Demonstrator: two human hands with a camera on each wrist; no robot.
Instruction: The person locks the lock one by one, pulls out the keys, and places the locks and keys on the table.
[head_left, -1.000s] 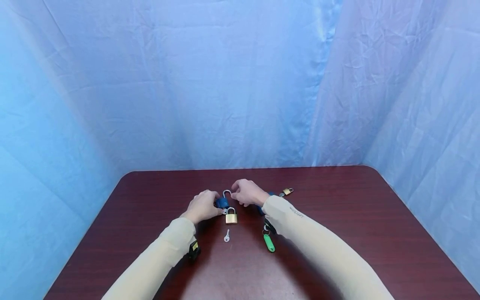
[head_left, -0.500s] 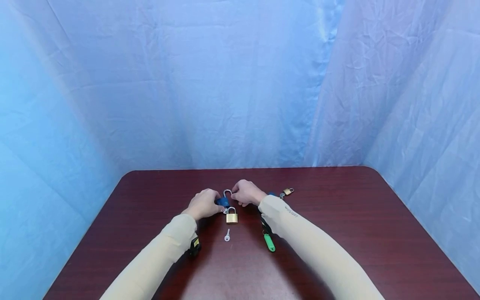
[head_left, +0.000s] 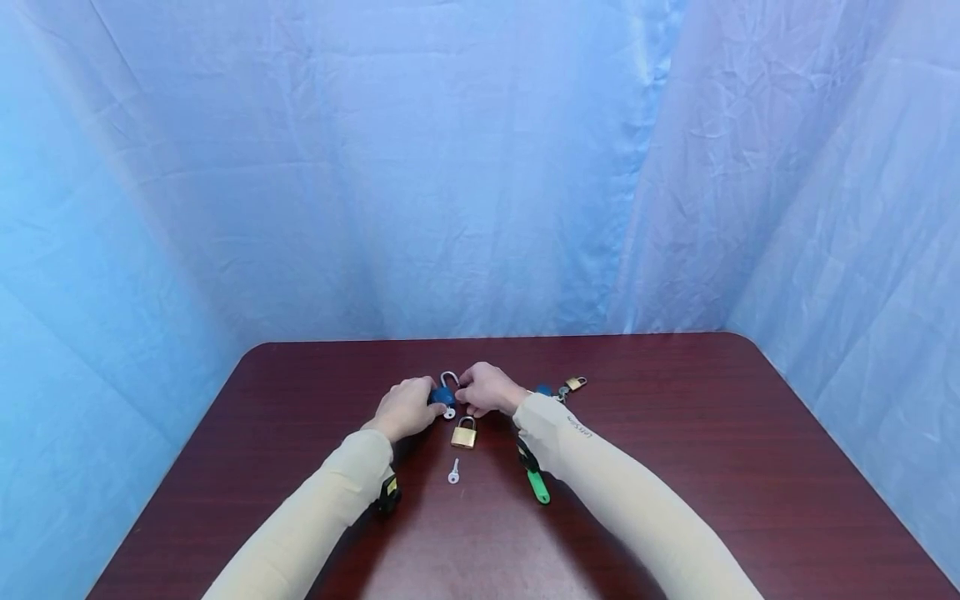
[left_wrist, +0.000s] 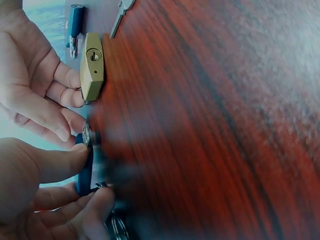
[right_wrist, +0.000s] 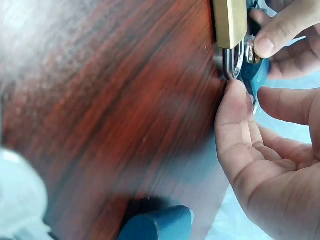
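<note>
So from the head camera both hands meet near the middle of the dark red wooden table [head_left: 675, 433], with the left hand [head_left: 405, 408] and the right hand [head_left: 486, 388] closing in on a small blue padlock with a silver shackle [head_left: 444, 393]. Below them sits a brass padlock [head_left: 464, 434], flat on the table and apart from both hands, then a small silver key [head_left: 453, 472] a bit nearer the person. A green plastic key tag [head_left: 536, 486] lies by the right forearm, and a tiny brass padlock [head_left: 575, 383] is off to the right, further back.

The left wrist view gives what the head view can't: the left hand's thumb and fingers are curled round the blue padlock's [left_wrist: 84, 172] body, gripping it, and the brass padlock's [left_wrist: 92, 66] keyhole end faces the camera. The right wrist view shows the right hand's thumb tip on the shackle [right_wrist: 233, 64], so it's pinching it, though the other fingers look fairly loose there.

Compared with a second ago, the right hand has dropped lower and closer to the left hand, and the blue padlock has moved up away from the brass one, leaving a clear gap between them.
</note>
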